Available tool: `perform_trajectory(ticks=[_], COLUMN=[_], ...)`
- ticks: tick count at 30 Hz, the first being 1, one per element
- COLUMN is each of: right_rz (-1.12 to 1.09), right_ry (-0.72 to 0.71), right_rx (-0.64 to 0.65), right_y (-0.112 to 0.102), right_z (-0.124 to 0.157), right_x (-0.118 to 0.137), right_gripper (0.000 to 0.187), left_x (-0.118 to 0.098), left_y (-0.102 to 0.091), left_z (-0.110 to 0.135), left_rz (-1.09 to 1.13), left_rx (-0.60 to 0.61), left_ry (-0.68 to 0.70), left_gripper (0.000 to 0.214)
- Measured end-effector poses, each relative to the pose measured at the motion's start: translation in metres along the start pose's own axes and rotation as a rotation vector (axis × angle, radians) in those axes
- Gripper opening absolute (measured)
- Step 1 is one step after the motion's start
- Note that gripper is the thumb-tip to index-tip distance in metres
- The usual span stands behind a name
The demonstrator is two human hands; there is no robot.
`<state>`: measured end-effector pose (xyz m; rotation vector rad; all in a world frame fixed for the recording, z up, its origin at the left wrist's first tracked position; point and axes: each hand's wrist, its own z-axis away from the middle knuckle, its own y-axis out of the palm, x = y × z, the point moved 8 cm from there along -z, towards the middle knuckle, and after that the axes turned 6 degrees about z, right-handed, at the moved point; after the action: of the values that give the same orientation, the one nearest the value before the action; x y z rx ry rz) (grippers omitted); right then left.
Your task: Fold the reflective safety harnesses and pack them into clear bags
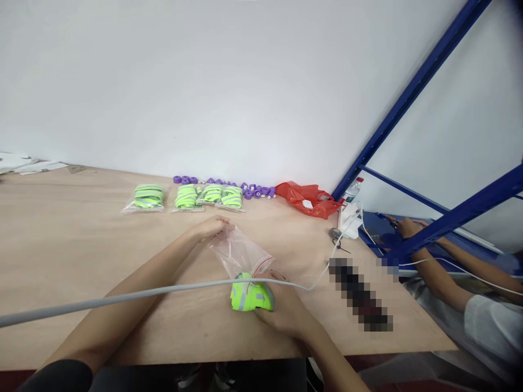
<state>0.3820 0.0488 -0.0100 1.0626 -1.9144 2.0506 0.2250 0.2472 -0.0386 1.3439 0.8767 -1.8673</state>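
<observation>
Between my hands is a clear zip-lock bag (241,251) with a red line along its mouth. My left hand (213,227) pinches the bag's far corner. My right hand (281,305) grips a folded neon-yellow reflective strap (247,296) with grey bands, at the bag's mouth. The strap's upper end seems to be inside the opening, and the rest hangs out on the near side. Part of the strap is hidden by a grey cable (196,285) that crosses in front of my view.
Several bagged neon straps (149,197) lie near the wall. Behind them are purple rolls (257,191). A red plastic bag (304,198), a bottle (353,190) and a white power strip (350,220) stand at right, beside a blue metal frame (392,122). Beyond it another person's hands (408,227) work.
</observation>
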Motion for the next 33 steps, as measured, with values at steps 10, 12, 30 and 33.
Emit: perform_trajectory(ticks=[10,12,30,33], right_rz=[0.044,0.044,0.065,0.083], right_ry=[0.014,0.036,0.14,0.167], right_rx=[-0.029,-0.06,-0.171,-0.185], right_y=[0.004,0.003,-0.002,-0.002], right_z=[-0.001,-0.001,-0.007,-0.007], right_x=[-0.002,-0.003,-0.005,-0.007], right_gripper=[0.052,0.054,0.034,0.053], left_x=[-0.032,-0.035,-0.067,-0.07], left_y=[-0.007,-0.009,0.116,0.103], left_z=[0.014,0.016,0.086,0.079], left_rz=[-0.543,-0.633,-1.123,-1.146], left_rx=[-0.257,-0.278,0.047,-0.031], left_ry=[0.273,0.287,0.369,0.365], left_gripper=[0.042,0.044,0.022,0.022])
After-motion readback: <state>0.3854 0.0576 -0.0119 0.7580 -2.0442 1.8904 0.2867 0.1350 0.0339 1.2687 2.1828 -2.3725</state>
